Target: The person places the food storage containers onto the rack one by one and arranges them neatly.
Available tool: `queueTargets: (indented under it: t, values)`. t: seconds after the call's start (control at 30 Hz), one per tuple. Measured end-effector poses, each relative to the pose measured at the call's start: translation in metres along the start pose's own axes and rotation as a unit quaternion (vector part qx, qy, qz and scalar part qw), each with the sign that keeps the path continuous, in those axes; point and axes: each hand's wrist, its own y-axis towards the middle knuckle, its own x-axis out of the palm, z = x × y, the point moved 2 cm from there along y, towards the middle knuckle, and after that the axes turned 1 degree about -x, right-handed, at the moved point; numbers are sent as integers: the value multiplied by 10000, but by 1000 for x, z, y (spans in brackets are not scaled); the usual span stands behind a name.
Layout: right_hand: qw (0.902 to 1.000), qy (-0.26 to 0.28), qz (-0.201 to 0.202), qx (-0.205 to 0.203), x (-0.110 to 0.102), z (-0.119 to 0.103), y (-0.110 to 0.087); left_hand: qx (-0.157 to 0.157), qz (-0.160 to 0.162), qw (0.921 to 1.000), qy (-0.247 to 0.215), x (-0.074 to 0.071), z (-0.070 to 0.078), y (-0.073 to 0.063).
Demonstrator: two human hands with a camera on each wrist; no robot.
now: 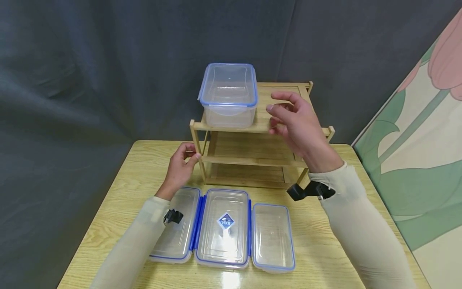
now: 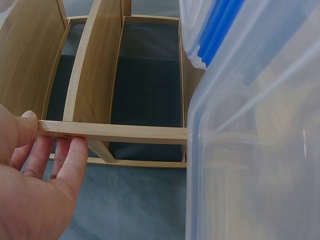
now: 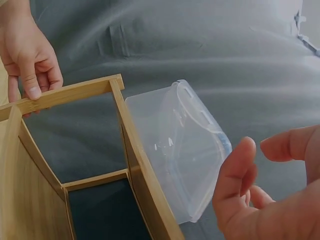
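The left hand (image 1: 179,166) grips the front left post (image 1: 202,170) of the wooden rack (image 1: 249,162); its fingers are clamped on this post. The right hand (image 1: 294,120) is in the air near the clear tub (image 1: 229,114), and its fingers are loosely bent, with the thumb and the index finger a little apart. This tub stands upright on the top shelf (image 1: 262,120), toward the left side. On the counter (image 1: 317,224), before the rack, 3 blue-edged containers (image 1: 221,245) are in 1 row.
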Motion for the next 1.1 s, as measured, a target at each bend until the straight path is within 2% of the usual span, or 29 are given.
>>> queueTargets:
  t: [0.37, 0.63, 0.8, 1.1]
  values:
    - [9980, -202, -194, -565, -18, 9, -35, 22, 8, 9997, -258, -3, -1, -2]
    - [9970, -106, -283, -714, -35, 26, -60, -9, -33, 9986, -521, -4, -1, -5]
    - [9961, -133, -288, -822, -46, 39, -75, -68, -86, 9987, -505, -2, -1, -5]
    - [9950, -569, -275, -771, -64, 71, -105, -119, -143, 9986, -504, -1, 2, -8]
